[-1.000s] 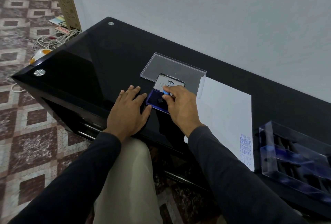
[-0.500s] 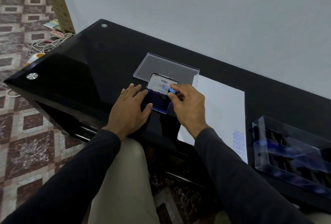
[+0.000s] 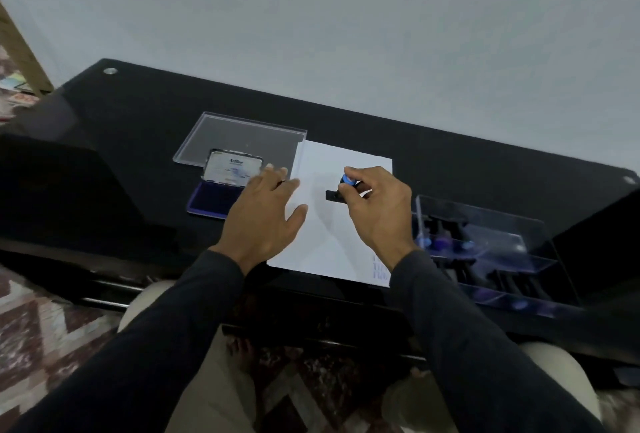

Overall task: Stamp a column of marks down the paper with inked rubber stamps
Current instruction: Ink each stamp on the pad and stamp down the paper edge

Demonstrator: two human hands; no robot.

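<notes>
Right hand (image 3: 379, 211) carried stamp (image 3: 341, 188) from pad (image 3: 214, 198) to paper (image 3: 323, 242).

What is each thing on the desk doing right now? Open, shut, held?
Ink pad: lid open.
Stamp: held over the paper.
Right hand: gripping the stamp.
Left hand: flat, fingers spread.
Paper: flat, marks near its corner.
Clear stamp box: open, stamps inside.

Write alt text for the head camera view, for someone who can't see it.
A person's right hand pinches a blue-topped rubber stamp over a white paper on a black table, while the left hand lies open across the paper's left edge. An open blue ink pad sits to the left, a clear stamp box to the right.
</notes>
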